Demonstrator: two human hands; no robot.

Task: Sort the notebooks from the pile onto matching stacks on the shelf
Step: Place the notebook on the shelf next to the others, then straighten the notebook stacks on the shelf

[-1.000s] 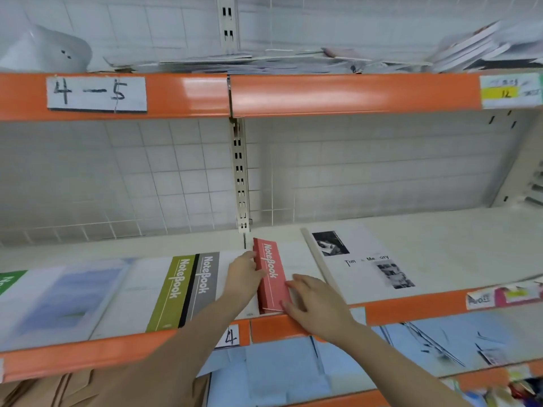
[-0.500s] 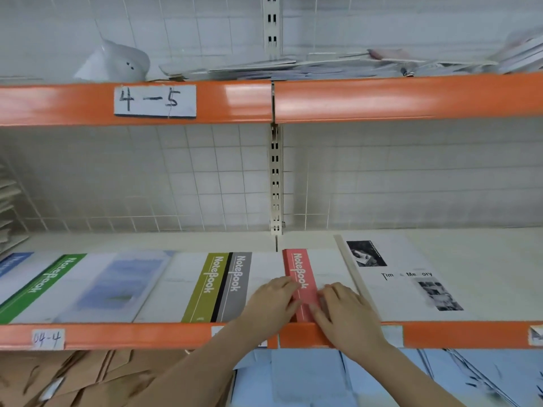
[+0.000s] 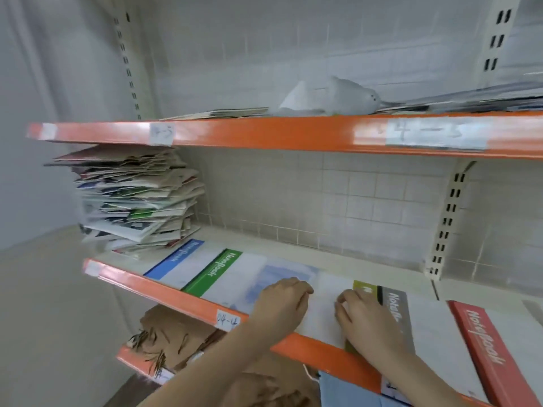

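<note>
The pile of notebooks [image 3: 135, 198] leans at the far left end of the shelf [image 3: 188, 301], beside a row of flat stacks: blue-spined [image 3: 176, 259], green-spined [image 3: 213, 273], olive [image 3: 364, 287], grey [image 3: 395, 309] and red [image 3: 484, 339] (each spine reads "NoteBook"). Both hands rest on covers mid-row, the left hand [image 3: 279, 306] and right hand [image 3: 364, 321] with fingers loosely curled, seemingly gripping nothing, though the view is blurred.
</note>
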